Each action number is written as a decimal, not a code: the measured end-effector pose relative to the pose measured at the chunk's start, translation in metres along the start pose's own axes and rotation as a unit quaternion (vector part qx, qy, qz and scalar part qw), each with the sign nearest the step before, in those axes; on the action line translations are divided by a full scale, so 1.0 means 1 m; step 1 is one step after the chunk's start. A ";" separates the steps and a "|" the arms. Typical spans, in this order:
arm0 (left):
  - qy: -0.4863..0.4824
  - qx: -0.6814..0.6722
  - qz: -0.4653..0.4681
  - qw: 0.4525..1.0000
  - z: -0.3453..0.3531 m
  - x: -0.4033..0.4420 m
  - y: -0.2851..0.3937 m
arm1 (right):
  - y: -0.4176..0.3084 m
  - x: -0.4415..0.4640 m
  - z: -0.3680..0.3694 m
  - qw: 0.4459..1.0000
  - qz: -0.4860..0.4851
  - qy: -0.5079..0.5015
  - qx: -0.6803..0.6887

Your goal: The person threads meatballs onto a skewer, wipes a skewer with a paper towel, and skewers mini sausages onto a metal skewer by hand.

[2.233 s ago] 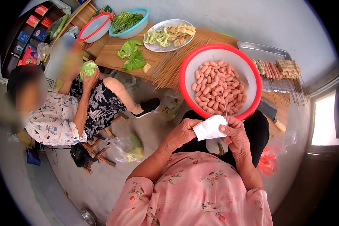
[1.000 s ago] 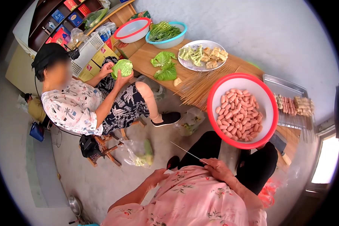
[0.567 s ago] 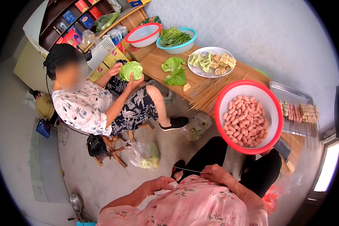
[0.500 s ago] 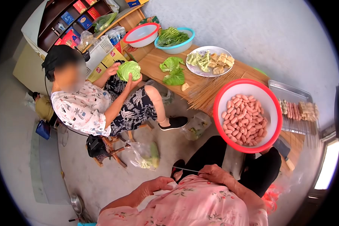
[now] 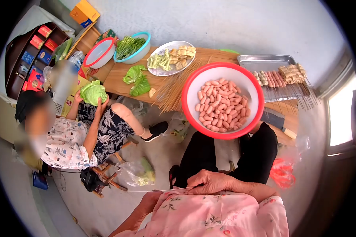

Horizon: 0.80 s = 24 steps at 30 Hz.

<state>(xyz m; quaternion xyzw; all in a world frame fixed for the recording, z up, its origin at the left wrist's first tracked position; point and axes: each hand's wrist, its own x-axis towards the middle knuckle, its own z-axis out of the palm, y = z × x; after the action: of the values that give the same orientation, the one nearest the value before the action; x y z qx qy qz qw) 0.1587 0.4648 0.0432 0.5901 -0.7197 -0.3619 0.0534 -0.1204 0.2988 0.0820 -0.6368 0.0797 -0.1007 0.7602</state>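
Observation:
My right hand [image 5: 209, 182] is closed on a thin skewer [image 5: 150, 191], which points left across the front of the pink shirt. Low at the shirt's left side is my left hand [image 5: 151, 198]; its fingers are mostly hidden, and no white tissue shows around it. Beyond my knees, a red-rimmed basin [image 5: 190, 98] holds many small sausages [image 5: 223, 104]. Neither hand touches the basin. A bundle of bare skewers [image 5: 174, 91] lies on the wooden table [image 5: 120, 71], left of the basin.
Seated at left, a co-worker [image 5: 67, 142] holds a cabbage [image 5: 93, 93]. Along the table are a plate [image 5: 156, 71] of vegetables and tofu pieces, a blue-rimmed basin [image 5: 146, 49] of greens, and a metal tray [image 5: 265, 59] with filled skewers. A knife [image 5: 273, 118] lies right of the basin.
The white tissue, first between both hands, has gone out of sight. Both hands have come down from the basin to the shirt, and the skewer now points left. The view has shifted.

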 end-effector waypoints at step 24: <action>-0.051 -0.263 -0.112 0.957 -0.011 0.041 0.031 | 0.001 0.072 0.032 0.981 -0.038 -0.177 -0.065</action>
<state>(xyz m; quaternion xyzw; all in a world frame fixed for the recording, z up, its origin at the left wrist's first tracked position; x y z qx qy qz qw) 0.1273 0.4249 0.0550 0.6130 -0.5301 -0.5716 0.1288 -0.0428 0.3109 0.0867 -0.6950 -0.0734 -0.0098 0.7152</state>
